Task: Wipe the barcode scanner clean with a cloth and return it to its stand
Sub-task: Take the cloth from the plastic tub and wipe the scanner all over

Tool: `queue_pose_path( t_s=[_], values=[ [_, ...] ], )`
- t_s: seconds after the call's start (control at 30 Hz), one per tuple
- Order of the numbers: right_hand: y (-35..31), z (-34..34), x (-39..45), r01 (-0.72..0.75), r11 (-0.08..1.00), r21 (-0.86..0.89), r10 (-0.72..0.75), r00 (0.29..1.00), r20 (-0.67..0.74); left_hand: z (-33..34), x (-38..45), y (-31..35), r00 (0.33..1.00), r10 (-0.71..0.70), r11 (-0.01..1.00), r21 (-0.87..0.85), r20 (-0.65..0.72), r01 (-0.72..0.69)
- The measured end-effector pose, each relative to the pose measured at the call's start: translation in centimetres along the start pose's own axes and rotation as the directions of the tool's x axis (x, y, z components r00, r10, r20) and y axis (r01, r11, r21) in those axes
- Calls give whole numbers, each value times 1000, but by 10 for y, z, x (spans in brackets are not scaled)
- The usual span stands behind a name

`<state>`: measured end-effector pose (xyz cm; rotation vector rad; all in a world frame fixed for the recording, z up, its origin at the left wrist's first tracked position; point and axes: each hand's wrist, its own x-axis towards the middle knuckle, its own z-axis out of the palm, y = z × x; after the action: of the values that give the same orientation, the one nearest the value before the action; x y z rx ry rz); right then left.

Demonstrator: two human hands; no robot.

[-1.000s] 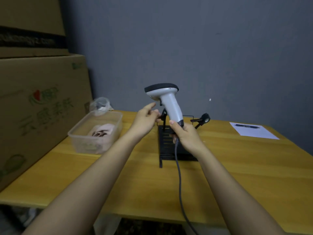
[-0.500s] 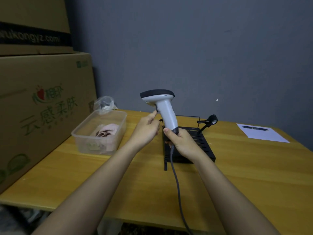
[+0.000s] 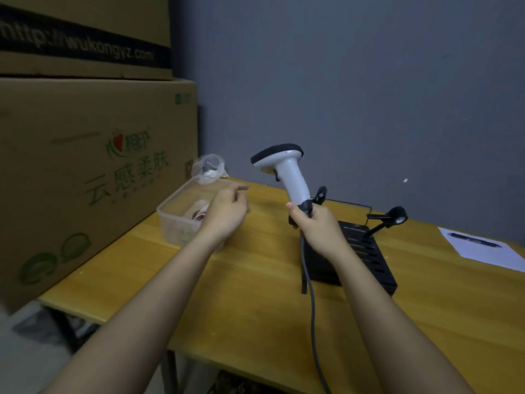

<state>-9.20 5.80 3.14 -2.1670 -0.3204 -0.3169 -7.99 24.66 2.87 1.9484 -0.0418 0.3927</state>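
My right hand (image 3: 318, 226) grips the handle base of the white barcode scanner (image 3: 287, 172), holding it upright above the table, its dark-capped head pointing left. A grey cable (image 3: 311, 302) hangs from the handle toward me. My left hand (image 3: 227, 211) hovers empty over the near right corner of a clear plastic container (image 3: 173, 220), fingers loosely apart. A pinkish cloth (image 3: 199, 213) lies inside that container, partly hidden by the hand. The black stand (image 3: 369, 260), a slotted base with a thin arm and ring cradle (image 3: 397, 217), sits behind my right hand.
Large cardboard boxes (image 3: 85, 172) are stacked at the left against the wooden table (image 3: 255, 280). A crumpled clear plastic bag (image 3: 208, 167) sits behind the container. A white sheet of paper (image 3: 483, 251) with a pen (image 3: 473, 240) lies at the far right. Grey wall behind.
My left hand has left the scanner and moved left to the plastic container. My right hand still holds the scanner upright. The view has swung to the left.
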Motion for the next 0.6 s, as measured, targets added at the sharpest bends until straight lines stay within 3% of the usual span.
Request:
queue_pose_path(
  t_s=[0.1, 0.23, 0.43, 0.6],
  values=[
    [-3, 15, 20, -13, 998, -64, 14, 1000, 13, -30, 14, -21, 997, -41, 986, 158, -58, 49],
    [-5, 41, 43, -53, 962, -268, 60, 998, 16, -53, 35, -42, 998, -33, 883, 470, 45, 8],
    [-4, 67, 67, -127, 866, -483, 122, 992, -41, -58, 76, -80, 958, -236, 757, 649, 163, 77],
    [3, 76, 77, -162, 846, -508, 163, 986, -44, -55, 93, -85, 934, -250, 771, 635, 256, 33]
  ],
)
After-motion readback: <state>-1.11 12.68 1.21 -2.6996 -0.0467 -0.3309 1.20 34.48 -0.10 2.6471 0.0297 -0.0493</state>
